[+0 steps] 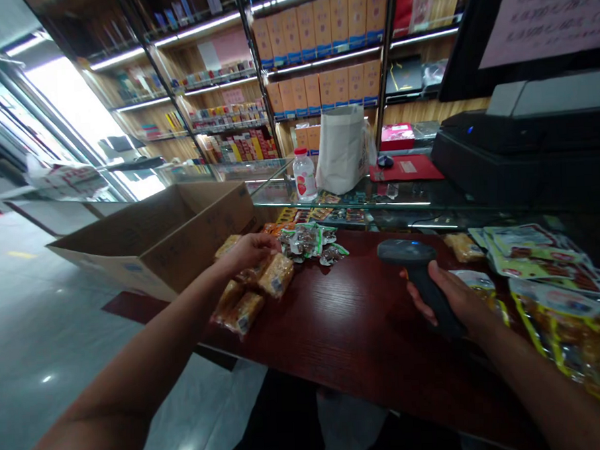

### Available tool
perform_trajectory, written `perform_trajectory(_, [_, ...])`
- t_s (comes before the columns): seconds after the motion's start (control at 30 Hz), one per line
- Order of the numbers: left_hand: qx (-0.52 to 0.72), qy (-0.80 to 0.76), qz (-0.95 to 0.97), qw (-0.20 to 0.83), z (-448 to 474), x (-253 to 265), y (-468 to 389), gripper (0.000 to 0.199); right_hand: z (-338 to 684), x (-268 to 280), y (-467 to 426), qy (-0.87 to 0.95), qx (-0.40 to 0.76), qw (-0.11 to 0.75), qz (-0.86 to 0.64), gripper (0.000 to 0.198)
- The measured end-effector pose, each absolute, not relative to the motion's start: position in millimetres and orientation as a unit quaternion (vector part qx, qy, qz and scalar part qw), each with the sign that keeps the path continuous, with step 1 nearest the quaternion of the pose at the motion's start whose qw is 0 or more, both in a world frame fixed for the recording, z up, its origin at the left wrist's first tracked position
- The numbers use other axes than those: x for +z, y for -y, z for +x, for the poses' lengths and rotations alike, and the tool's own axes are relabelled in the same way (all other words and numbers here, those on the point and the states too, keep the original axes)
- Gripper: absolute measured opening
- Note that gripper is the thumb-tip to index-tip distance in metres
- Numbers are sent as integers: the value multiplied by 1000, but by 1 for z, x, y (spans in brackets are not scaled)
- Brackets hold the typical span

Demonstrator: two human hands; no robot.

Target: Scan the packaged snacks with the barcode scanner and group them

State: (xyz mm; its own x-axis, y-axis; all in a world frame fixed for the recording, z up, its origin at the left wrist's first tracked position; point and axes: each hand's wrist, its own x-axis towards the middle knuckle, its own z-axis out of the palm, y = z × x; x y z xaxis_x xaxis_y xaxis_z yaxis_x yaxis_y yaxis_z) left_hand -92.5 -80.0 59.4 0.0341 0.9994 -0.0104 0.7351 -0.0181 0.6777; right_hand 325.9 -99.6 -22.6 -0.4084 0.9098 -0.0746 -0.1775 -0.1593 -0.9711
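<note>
Right hand (pixel 455 299) wrapped around the scanner (pixel 408 251), above the table (pixel 334 316); left hand (pixel 249 252) at the packs (pixel 276 276) beside the box (pixel 201 239) (whether gripping, cannot tell). A careless pull could scatter them.

Two hands are showing, one left hand (pixel 251 250) and one right hand (pixel 449 295), with one scanner (pixel 424 279). One table (pixel 333 310) is carrying at least four golden snack packs (pixel 276 276) on the left, the fingers hiding the exact number; one more golden pack (pixel 464 248) is lying on the right. Several green-edged packets (pixel 305 240) are overlapping, too tangled for counting. One cardboard box (pixel 206 239), one red-capped bottle (pixel 305 177) and one white bag (pixel 342 150) are standing nearby. Behind, tan boxes (pixel 323 28) are filling two rows, about eight in each.
</note>
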Motion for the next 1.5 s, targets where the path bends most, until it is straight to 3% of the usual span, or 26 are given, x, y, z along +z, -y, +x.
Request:
perform_trajectory(0.3, [104, -697, 709, -29, -77, 44, 81, 22, 324, -20, 100, 504, 670, 415, -353, 60])
perform_trajectory(0.53, [32, -698, 697, -162, -60, 49, 112, 46, 324, -19, 101, 499, 670, 416, -360, 61])
perform_trajectory(0.73, [25, -639, 761, -109, -56, 44, 145, 26, 325, -17, 100, 494, 666, 422, -367, 60])
perform_trajectory(0.9, [72, -630, 767, -96, -66, 33, 146, 34, 326, -16, 99, 502, 668, 418, -356, 58])
perform_trajectory(1.07, [167, -620, 761, -97, -69, 24, 143, 29, 325, -16, 99, 501, 665, 424, -356, 57])
perform_trajectory(1.17, [150, -632, 754, -99, -68, 22, 147, 27, 324, -16, 99, 496, 670, 424, -354, 58])
perform_trajectory(1.27, [130, -639, 743, -150, -57, 25, 151, 31, 323, -14, 98, 496, 669, 429, -350, 57])
perform_trajectory(1.37, [197, -603, 752, -181, -32, 35, 145, 37, 321, -14, 94, 498, 665, 441, -339, 56])
perform_trajectory(1.5, [276, -505, 810, -109, 19, 42, 106, 31, 319, -19, 81, 474, 659, 477, -337, 60])
